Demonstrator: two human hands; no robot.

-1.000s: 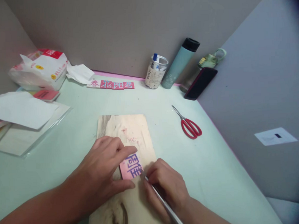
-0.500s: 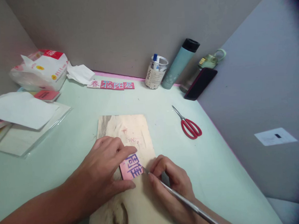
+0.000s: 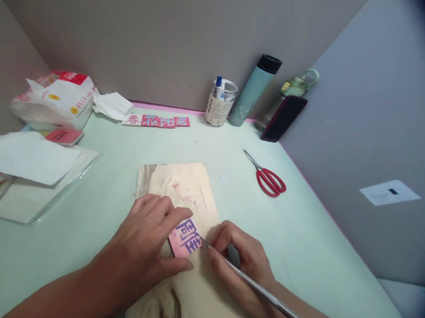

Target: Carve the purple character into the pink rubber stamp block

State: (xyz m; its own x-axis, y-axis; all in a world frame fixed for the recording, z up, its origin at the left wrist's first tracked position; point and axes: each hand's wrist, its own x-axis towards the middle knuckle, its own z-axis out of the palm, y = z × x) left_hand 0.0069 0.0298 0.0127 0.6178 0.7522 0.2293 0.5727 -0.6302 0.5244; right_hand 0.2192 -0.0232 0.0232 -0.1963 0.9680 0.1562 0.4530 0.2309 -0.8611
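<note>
In the head view, I see my left hand (image 3: 148, 236), thumb and fingers parted, gripping the tile (image 3: 184, 239) (pink); my right fingers close around the knife (image 3: 247, 278).

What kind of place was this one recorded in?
Probably a personal desk or craft corner, perhaps a partitioned cubicle: grey panels enclose a pale green tabletop, a phone and drink bottle stand at the back, and scissors lie near a wooden board.
</note>
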